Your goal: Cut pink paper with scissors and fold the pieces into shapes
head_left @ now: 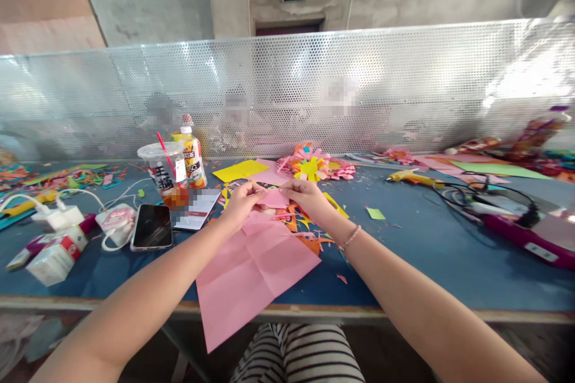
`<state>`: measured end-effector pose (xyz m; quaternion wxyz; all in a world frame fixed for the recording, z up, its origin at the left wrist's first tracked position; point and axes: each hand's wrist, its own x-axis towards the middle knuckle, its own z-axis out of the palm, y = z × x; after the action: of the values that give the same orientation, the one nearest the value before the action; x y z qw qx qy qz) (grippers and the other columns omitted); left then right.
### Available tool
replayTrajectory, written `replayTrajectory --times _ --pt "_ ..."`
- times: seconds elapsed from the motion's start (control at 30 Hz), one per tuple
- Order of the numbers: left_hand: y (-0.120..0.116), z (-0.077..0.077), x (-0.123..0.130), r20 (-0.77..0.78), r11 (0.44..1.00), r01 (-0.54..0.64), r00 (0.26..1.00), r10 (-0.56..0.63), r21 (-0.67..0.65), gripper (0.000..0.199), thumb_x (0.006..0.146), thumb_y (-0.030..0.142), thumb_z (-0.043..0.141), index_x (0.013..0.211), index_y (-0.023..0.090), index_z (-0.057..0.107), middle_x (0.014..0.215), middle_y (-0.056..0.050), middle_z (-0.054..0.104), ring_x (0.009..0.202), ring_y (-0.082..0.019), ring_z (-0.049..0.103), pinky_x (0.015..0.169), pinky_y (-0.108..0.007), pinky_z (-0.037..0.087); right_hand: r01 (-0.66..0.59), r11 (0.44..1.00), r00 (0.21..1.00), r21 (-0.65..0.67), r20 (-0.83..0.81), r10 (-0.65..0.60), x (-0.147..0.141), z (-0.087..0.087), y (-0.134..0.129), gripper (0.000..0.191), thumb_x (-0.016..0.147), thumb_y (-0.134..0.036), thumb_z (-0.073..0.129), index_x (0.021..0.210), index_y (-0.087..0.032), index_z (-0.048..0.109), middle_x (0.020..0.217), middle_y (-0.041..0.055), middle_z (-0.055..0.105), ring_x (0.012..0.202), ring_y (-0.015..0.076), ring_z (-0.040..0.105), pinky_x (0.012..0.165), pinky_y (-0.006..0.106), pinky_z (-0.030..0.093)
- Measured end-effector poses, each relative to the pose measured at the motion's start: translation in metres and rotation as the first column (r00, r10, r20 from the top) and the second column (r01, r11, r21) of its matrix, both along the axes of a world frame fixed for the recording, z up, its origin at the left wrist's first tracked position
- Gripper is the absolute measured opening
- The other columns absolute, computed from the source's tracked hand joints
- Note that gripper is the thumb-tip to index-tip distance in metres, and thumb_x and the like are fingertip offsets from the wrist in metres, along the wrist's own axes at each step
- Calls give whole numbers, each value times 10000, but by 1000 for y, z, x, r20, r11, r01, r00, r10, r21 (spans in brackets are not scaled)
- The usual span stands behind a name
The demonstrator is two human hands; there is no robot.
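Between my two hands, above the middle of the table, is a small piece of pink paper (274, 198). My left hand (248, 200) pinches its left side, and my right hand (304, 196) pinches its right side. Below them lies a large creased sheet of pink paper (258, 269), its near corner hanging over the table's front edge. Orange, yellow and pink paper scraps (309, 243) are scattered under and beside my hands. Just beyond my hands sits a paper flower (311, 166) with pink petals and a yellow middle.
On the left stand a plastic cup (162, 173) with a red straw and a drink bottle (194, 158). A phone (153, 227) and chargers (117, 221) lie nearer. A yellow glue gun (415, 178) and a purple power strip (525, 236) with cables lie right. A perforated metal screen (386, 84) closes the back.
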<state>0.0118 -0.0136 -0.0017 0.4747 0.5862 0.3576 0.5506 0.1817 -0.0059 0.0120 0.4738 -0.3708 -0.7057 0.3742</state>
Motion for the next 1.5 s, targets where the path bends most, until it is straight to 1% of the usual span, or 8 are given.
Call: replayTrajectory --times 0.2,0.33,0.73,0.93,1.1,1.23,1.37,1.5 --pt "-3 4 2 118 994 4 993 9 -112 187 634 270 624 685 144 497 604 37 485 428 -68 533 451 -207 461 39 999 999 6 -15 -38 -1 1 -2 183 674 -310 565 604 -152 504 510 -43 441 466 57 403 461 202 335" --pt "-4 6 3 141 987 9 990 14 -161 196 639 281 612 696 144 485 569 34 479 418 -95 555 415 -202 442 29 1000 999 -7 -42 -29 -3 0 -1 231 686 -355 554 591 -159 476 501 -50 421 443 52 378 434 199 318" --pt "0 0 1 35 998 -36 999 38 -47 238 671 358 598 737 148 507 604 40 451 477 -105 591 467 -213 487 64 998 998 21 -13 -63 -2 -3 1 176 664 -329 577 665 -158 533 566 -28 480 518 75 445 499 210 382" --pt "0 1 1 47 998 -35 998 38 -56 220 684 341 593 748 148 511 598 41 446 490 -111 599 474 -212 489 59 997 998 39 -16 -58 -2 -5 5 177 649 -317 586 710 -156 544 595 -18 505 540 86 464 530 228 404" --pt "1 1 1 53 997 -43 997 47 -69 222 673 331 611 770 148 530 624 33 494 480 -102 593 476 -218 495 42 997 999 70 -3 -42 -1 -8 9 181 640 -315 584 714 -154 549 601 -16 517 546 92 473 531 231 401" --pt "2 -1 0 18 998 -33 999 34 -57 218 649 282 642 795 145 555 699 8 568 497 -93 592 495 -224 504 42 995 998 95 50 -47 0 -10 12 149 645 -284 568 717 -155 546 609 -15 514 543 91 462 518 226 385" --pt "1 1 -1 -32 999 -25 999 23 -40 209 643 270 647 777 131 567 689 -6 591 498 -98 591 504 -234 507 61 984 985 165 148 -86 0 -10 11 160 620 -250 586 747 -155 566 621 -18 513 534 85 435 501 218 352" --pt "-3 2 2 -119 997 52 991 -57 -50 258 641 313 645 803 126 574 662 -2 581 495 -109 598 512 -242 511 33 972 978 234 193 -80 -2 -6 3 160 709 -302 514 698 -153 574 613 -8 515 539 85 423 510 219 340"
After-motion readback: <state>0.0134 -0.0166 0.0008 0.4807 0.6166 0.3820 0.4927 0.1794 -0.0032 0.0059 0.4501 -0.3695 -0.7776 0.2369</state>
